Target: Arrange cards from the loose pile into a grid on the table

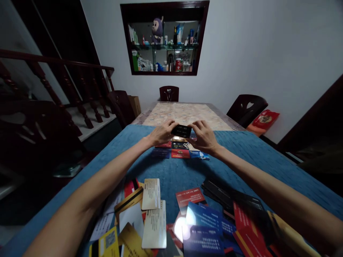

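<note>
Both my arms reach forward over a blue cloth (268, 157) on the table. My left hand (161, 132) and my right hand (203, 136) together hold a black card (181, 131) by its ends, a little above the cloth. Under it lie several cards in rows: a black card (179, 145), a red card (180, 154), a dark blue card (160, 153) and a light blue card (199, 155). A loose heap of cards (171, 221), red, blue, gold, white and black, lies near me between my forearms.
Beyond the cloth the patterned tabletop (184, 113) shows. Dark wooden chairs stand at the far end (169, 93), the right (246, 109) and the left (122, 105). A stair railing (66, 82) runs on the left. A wall cabinet (164, 39) holds bottles and a plush toy.
</note>
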Tool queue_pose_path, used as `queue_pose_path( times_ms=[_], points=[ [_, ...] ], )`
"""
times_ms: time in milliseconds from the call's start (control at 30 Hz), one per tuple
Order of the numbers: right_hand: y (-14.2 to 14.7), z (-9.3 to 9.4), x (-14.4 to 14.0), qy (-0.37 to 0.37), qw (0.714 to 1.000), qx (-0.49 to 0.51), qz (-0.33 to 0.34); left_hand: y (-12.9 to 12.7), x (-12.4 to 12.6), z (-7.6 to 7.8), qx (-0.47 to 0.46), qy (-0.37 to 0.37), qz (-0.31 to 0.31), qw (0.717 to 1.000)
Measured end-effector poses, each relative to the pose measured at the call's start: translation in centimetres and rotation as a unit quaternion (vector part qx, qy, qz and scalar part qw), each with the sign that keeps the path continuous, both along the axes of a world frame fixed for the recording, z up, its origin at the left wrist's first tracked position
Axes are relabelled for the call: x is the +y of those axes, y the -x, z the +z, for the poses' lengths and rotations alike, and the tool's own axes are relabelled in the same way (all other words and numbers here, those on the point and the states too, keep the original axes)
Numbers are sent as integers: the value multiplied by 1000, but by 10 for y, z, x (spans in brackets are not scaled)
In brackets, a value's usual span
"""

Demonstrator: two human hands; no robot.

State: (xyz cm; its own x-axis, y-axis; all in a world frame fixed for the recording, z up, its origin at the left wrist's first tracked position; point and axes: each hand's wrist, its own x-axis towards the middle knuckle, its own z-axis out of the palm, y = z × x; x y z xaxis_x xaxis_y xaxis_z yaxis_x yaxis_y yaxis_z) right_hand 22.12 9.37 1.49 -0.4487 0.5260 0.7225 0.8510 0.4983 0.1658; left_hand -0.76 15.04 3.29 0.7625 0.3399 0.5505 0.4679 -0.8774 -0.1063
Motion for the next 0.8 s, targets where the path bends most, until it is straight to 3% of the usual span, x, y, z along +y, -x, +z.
queue_pose_path(
  times_ms=[433, 633, 800],
  points=[
    [34, -11, 79, 89, 996, 1, 19, 39, 64, -17, 17, 45, 52, 997],
    [46, -19, 115, 174, 985, 5, 11, 45, 94, -32, 8, 114, 74, 991],
    [54, -25, 134, 260, 965, -3, -24, 43, 111, -44, -13, 173, 133, 976]
  ],
)
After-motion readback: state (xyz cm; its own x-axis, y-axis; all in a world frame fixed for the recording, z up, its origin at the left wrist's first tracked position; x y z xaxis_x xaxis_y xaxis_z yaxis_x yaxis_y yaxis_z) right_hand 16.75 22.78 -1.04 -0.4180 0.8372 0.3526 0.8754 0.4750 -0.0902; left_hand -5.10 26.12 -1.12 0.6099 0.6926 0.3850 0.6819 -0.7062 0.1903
